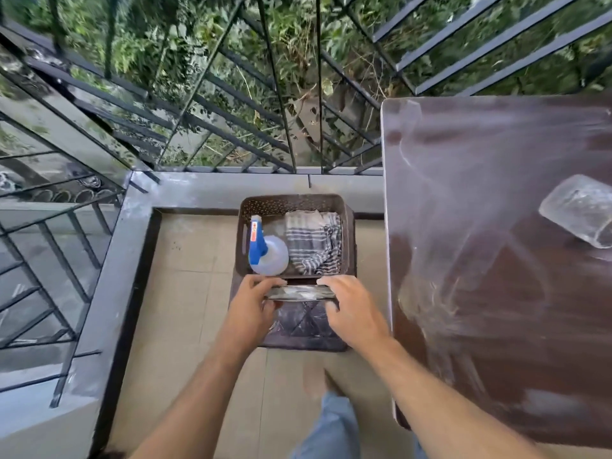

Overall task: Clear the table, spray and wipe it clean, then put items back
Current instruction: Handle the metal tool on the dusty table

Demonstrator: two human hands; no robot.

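Hands are meeting over a dark stool [304,329] on the tiled balcony floor. Both are gripping a flat, shiny round object [298,292], seemingly a plate seen nearly edge-on: the left hand [253,306] is closing its grip on the left rim, the right hand [351,309] on the right rim, fingers curling over the top edge. What the object is exactly is hard to tell through the blur. Just beyond it, a brown perforated basket [294,202] is sitting on the stool, holding a spray bottle [268,251] with a blue head on the left and a striped cloth [313,241] on the right. To the right, the brown tabletop [480,226] is showing whitish streaks, and a clear glass [578,215] is lying on its side near the far right edge. Metal railing [231,120] and greenery are filling the background.
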